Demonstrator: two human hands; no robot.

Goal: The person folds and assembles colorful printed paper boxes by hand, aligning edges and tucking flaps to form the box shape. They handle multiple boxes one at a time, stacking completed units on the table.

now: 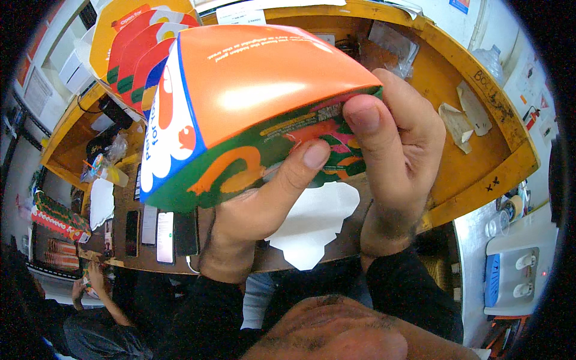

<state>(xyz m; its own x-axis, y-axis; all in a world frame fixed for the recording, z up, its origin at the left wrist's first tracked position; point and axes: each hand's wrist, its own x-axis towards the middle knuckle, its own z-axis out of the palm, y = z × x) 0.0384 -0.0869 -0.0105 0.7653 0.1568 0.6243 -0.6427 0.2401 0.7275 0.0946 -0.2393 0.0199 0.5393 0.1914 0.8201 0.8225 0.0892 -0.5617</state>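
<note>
A folded printed carton [282, 69] is raised close in front of me, over the table. Its upper panel is glossy orange, one side is dark green with an orange pattern, and the left end is white and blue. My left hand [255, 207] is closed on it from below, the thumb lying across the green side and the other fingers hidden behind. At the carton's right end my right hand [408, 135] pinches the edge between thumb and bent fingers. Below the carton lies a white scalloped card blank [318, 225], flat on the brown table.
Several red and yellow printed cartons [138, 51] stand in a row at the far left. Phones [165, 237] lie left of my left forearm. A yellow wooden rim [501, 162] bounds the table. At lower left, another person's hands [96, 279] hold a small item.
</note>
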